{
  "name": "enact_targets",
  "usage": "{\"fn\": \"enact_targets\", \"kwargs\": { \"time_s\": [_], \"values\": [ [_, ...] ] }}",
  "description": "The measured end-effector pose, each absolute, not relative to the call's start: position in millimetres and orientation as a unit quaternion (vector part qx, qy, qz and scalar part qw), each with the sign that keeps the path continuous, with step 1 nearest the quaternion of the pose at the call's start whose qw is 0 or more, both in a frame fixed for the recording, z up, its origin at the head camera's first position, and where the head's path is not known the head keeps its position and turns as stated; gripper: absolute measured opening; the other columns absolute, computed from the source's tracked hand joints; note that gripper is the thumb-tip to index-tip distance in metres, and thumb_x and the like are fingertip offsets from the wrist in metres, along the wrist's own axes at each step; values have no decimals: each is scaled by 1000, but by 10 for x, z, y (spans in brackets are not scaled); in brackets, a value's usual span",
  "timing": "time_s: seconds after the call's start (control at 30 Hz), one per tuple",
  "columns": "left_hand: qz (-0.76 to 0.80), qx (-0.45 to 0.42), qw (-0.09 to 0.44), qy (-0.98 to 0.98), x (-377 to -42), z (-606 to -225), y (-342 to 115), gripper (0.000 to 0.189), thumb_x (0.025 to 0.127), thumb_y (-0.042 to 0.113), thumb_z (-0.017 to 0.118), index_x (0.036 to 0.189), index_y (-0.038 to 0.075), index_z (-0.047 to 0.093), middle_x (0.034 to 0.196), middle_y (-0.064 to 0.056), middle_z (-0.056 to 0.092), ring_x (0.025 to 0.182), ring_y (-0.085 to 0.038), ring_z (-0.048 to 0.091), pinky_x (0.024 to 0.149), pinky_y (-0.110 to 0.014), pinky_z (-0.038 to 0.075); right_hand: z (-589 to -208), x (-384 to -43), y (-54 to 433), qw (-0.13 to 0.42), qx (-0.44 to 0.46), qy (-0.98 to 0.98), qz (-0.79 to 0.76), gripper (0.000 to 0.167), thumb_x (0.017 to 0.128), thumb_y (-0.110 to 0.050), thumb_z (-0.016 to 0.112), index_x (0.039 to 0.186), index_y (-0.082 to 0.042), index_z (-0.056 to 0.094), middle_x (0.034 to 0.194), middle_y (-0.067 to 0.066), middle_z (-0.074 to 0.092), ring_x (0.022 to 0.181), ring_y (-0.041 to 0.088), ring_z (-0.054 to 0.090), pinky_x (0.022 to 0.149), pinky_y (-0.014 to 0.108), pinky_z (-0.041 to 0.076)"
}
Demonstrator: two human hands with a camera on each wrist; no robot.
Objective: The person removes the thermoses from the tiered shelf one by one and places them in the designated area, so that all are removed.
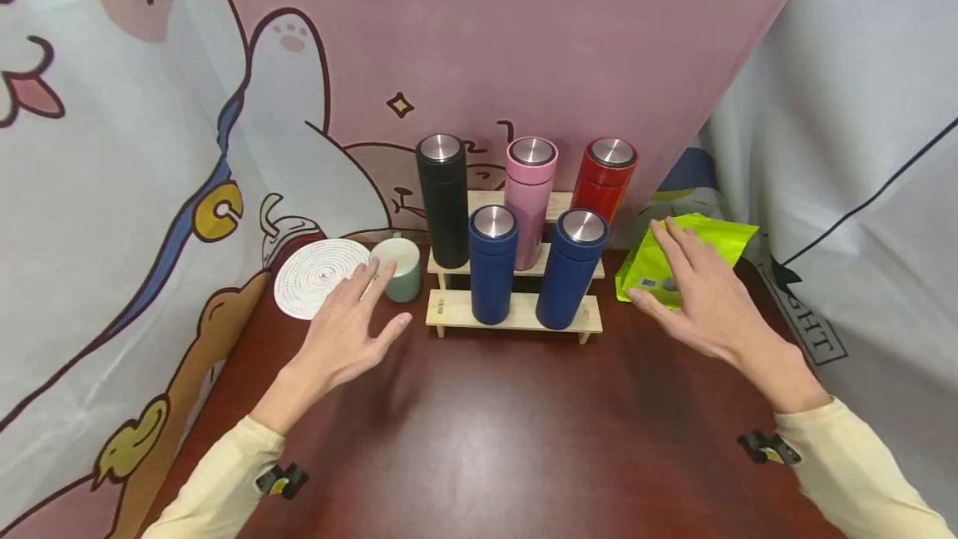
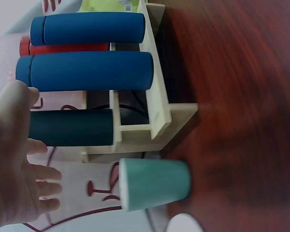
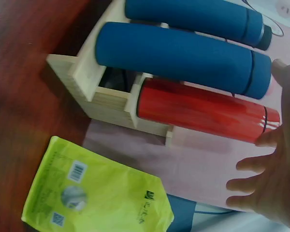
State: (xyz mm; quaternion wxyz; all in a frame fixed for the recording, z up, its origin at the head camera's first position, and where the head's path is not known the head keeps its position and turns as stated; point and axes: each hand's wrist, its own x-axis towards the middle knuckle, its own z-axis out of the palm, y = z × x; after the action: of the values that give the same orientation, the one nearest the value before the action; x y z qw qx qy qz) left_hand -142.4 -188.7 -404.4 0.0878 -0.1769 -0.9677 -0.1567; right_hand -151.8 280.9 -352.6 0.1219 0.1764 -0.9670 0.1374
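Five bottles (image 1: 491, 281) are counted, two blue (image 1: 573, 273), one black (image 1: 445, 215), one pink (image 1: 528, 206), one red (image 1: 604, 181), one wooden stand (image 1: 449, 311), one cup (image 1: 407, 283), one round mat (image 1: 318, 277), one pouch (image 1: 724, 235), one counter (image 1: 479, 431)

a curtained-off spot, home or studio unclear: cartoon-printed cloth (image 1: 599, 40) hangs round three sides of a reddish-brown table (image 1: 479, 439).

Left sleeve (image 1: 217, 481), right sleeve (image 1: 861, 464) plain cream; small black device (image 1: 282, 481) with yellow patch on each.

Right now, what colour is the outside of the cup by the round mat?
The cup is soft blue-green outside; the left wrist view shows it best.
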Motion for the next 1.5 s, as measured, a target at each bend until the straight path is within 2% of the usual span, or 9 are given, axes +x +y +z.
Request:
{"fn": "enact_targets", "kwargs": {
  "time_s": [0.1,0.23,0.5,0.67,0.8,1.0,1.23,1.5],
  "values": [
    [-207,-165,75,-961,-1468,-4130,-1875,76,100,52,54,161,14,30,162,-21,35,147,-40,37,118,-58,34,-3420,-1626,2821,137,185,-958,171,94,90,-46,69,163,-11,21,164,24,27,149,48,26,114,71,29],
    [-254,-142,55,-955,-1520,-4238,-1852,72,102,51,52,160,14,32,159,-19,40,145,-38,41,115,-58,37,-3297,-1774,2828,137,190,-944,233,92,92,-41,68,164,-13,17,167,21,23,152,45,22,117,71,23],
    [-344,-107,63,-931,-1671,-4495,-1751,60,104,41,53,153,7,43,152,-18,51,140,-37,47,117,-55,37,-3070,-2018,2717,142,152,-927,313,88,93,-42,67,164,-21,19,168,13,25,151,41,27,116,71,24],
    [-412,-77,60,-906,-1810,-4699,-1666,53,104,35,55,146,4,51,136,-20,64,125,-35,61,108,-51,47,-2990,-2161,2603,145,151,-912,353,88,91,-41,71,162,-22,24,166,11,31,149,38,33,117,65,31],
    [-457,-51,48,-887,-1912,-4879,-1608,50,104,33,57,144,3,53,126,-20,69,114,-33,69,99,-45,55,-2991,-2268,2509,145,145,-899,388,89,90,-40,73,162,-19,24,164,13,35,148,37,36,118,61,32],
    [-479,-26,34,-877,-1971,-5092,-1547,50,103,33,57,142,1,54,127,-21,69,114,-34,69,99,-46,55,-3023,-2375,2377,138,103,-882,439,91,89,-43,74,160,-17,25,160,14,38,144,40,41,117,58,36],
    [-505,6,43,-862,-1989,-5325,-1445,52,102,32,61,142,-1,54,126,-21,70,112,-33,70,97,-45,56,-3088,-2433,2322,138,80,-872,463,88,89,-43,74,159,-15,27,156,18,42,139,42,46,114,59,39],
    [-538,27,48,-841,-1953,-5515,-1307,55,98,30,67,145,5,53,129,-20,68,113,-33,69,95,-45,57,-3135,-2468,2308,146,76,-869,466,82,90,-39,76,156,-12,34,150,18,48,134,40,51,113,56,42]
  ]
}}
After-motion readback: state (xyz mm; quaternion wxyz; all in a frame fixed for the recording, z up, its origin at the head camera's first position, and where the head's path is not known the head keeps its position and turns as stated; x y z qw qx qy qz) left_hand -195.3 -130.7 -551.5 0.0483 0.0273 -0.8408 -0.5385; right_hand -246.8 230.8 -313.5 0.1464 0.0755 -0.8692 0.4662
